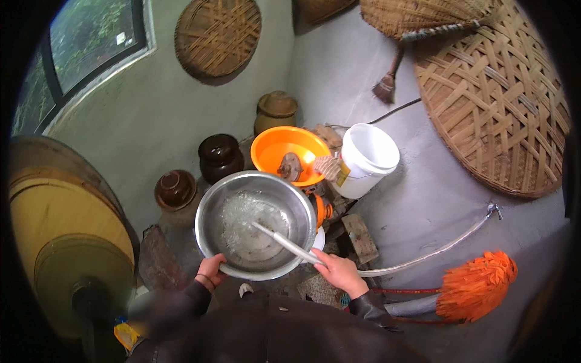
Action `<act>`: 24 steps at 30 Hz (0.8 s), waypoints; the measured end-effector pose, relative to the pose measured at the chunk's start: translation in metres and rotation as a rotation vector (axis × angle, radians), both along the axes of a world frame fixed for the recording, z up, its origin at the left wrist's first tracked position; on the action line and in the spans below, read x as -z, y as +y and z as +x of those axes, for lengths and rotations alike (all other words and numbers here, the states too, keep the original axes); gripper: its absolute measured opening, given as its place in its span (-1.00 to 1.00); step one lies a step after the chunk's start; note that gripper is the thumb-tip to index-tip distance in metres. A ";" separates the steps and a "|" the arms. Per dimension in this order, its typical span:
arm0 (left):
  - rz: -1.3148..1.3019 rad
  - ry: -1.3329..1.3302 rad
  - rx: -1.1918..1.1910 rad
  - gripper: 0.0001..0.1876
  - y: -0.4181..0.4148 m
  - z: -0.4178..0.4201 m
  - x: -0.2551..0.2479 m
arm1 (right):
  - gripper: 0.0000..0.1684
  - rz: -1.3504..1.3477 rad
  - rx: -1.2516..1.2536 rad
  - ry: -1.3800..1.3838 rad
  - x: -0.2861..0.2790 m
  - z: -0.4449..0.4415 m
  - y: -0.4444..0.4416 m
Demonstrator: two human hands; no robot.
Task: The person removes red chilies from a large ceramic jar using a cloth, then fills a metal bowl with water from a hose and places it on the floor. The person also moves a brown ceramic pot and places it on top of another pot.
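Observation:
A wide stainless-steel basin is held in front of me, with my left hand gripping its lower left rim. Some water lies in it and its surface is rippled. My right hand is closed around a pale hose at the basin's right edge. The hose end points into the basin, and the rest curves right to a wall tap. Just beyond the basin stands an orange plastic basin with a brown, disc-shaped object in it.
A white bucket stands beside the orange basin. Lidded jars line the wall at the back left. Bricks lie on the right, near an orange mop head. Large round boards lean at the left; woven trays hang on the walls.

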State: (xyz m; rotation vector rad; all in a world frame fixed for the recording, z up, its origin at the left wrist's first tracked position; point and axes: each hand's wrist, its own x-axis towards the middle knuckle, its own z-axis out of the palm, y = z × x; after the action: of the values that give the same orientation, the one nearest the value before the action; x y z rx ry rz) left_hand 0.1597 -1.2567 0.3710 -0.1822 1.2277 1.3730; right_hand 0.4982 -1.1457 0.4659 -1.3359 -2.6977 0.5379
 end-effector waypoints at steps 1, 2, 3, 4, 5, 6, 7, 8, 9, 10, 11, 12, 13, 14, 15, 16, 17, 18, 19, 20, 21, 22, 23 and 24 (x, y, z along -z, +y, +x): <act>0.024 -0.024 -0.007 -0.71 0.001 0.004 -0.004 | -0.48 0.002 0.001 -0.005 0.000 0.001 0.000; 0.009 0.002 0.022 -0.72 0.002 0.006 -0.011 | -0.48 0.006 0.011 -0.020 -0.003 0.000 -0.001; 0.041 -0.031 -0.017 -0.76 -0.001 0.002 0.000 | -0.48 0.010 0.005 -0.027 -0.006 -0.004 -0.002; 0.000 -0.008 -0.023 -0.77 -0.001 0.003 -0.002 | -0.51 0.030 0.008 0.005 -0.006 -0.005 -0.001; -0.042 0.015 -0.029 -0.78 0.000 0.004 -0.004 | -0.52 0.031 0.007 -0.011 -0.005 -0.004 -0.001; -0.008 -0.011 -0.038 -0.78 0.000 0.006 -0.002 | -0.52 0.037 0.010 -0.028 -0.004 -0.003 0.000; 0.027 -0.037 -0.047 -0.79 0.000 0.007 -0.002 | -0.53 0.043 0.013 -0.045 -0.003 -0.003 0.000; 0.002 -0.024 -0.049 -0.79 0.000 0.007 -0.003 | -0.56 0.048 0.021 -0.057 -0.005 -0.005 0.001; -0.003 -0.024 -0.017 -0.74 -0.002 0.005 -0.003 | -0.57 0.029 0.020 -0.035 -0.006 -0.006 0.001; 0.025 -0.057 -0.046 -0.70 -0.002 0.003 0.005 | -0.57 0.011 0.020 -0.012 -0.008 -0.008 0.001; 0.054 -0.088 -0.076 -0.66 -0.004 0.002 0.012 | -0.58 -0.008 0.021 0.011 -0.008 -0.011 0.000; 0.071 -0.108 -0.093 -0.65 -0.003 0.004 0.012 | -0.59 -0.017 0.031 0.009 -0.008 -0.011 0.001; 0.088 -0.126 -0.110 -0.64 -0.001 0.006 0.011 | -0.59 -0.020 0.031 0.008 -0.008 -0.011 0.002; 0.106 -0.144 -0.127 -0.63 0.000 0.007 0.009 | -0.59 -0.023 0.031 0.009 -0.008 -0.011 0.002; 0.100 -0.142 -0.121 -0.61 0.001 0.009 0.007 | -0.59 -0.026 0.034 0.011 -0.007 -0.011 0.003; 0.093 -0.140 -0.115 -0.60 0.001 0.010 0.004 | -0.59 -0.023 0.032 0.011 -0.006 -0.011 0.003; 0.087 -0.138 -0.108 -0.58 0.001 0.011 0.001 | -0.59 -0.020 0.032 0.011 -0.005 -0.010 0.004; 0.090 -0.138 -0.113 -0.58 0.001 0.012 -0.001 | -0.59 -0.017 0.031 0.014 -0.003 -0.010 0.005; 0.094 -0.139 -0.118 -0.58 0.000 0.012 -0.003 | -0.59 -0.015 0.030 0.027 -0.003 -0.010 0.005; 0.097 -0.140 -0.123 -0.58 -0.001 0.012 -0.004 | -0.59 -0.013 0.028 0.040 -0.002 -0.011 0.005; 0.085 -0.133 -0.119 -0.58 -0.001 0.010 -0.001 | -0.59 -0.011 0.025 0.054 -0.002 -0.012 0.005; 0.073 -0.125 -0.114 -0.58 -0.001 0.009 0.003 | -0.59 -0.008 0.034 0.051 -0.001 -0.013 0.006; 0.061 -0.118 -0.111 -0.57 -0.002 0.007 0.005 | -0.59 -0.006 0.043 0.048 -0.001 -0.013 0.006; 0.043 -0.121 -0.108 -0.57 -0.001 0.008 0.002 | -0.59 -0.002 0.055 0.040 -0.001 -0.012 0.006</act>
State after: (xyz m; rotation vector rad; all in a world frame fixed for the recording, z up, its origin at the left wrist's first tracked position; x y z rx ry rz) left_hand 0.1682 -1.2577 0.3690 -0.3011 1.0999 1.4582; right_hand 0.4857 -1.1396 0.4670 -1.3806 -2.6211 0.5558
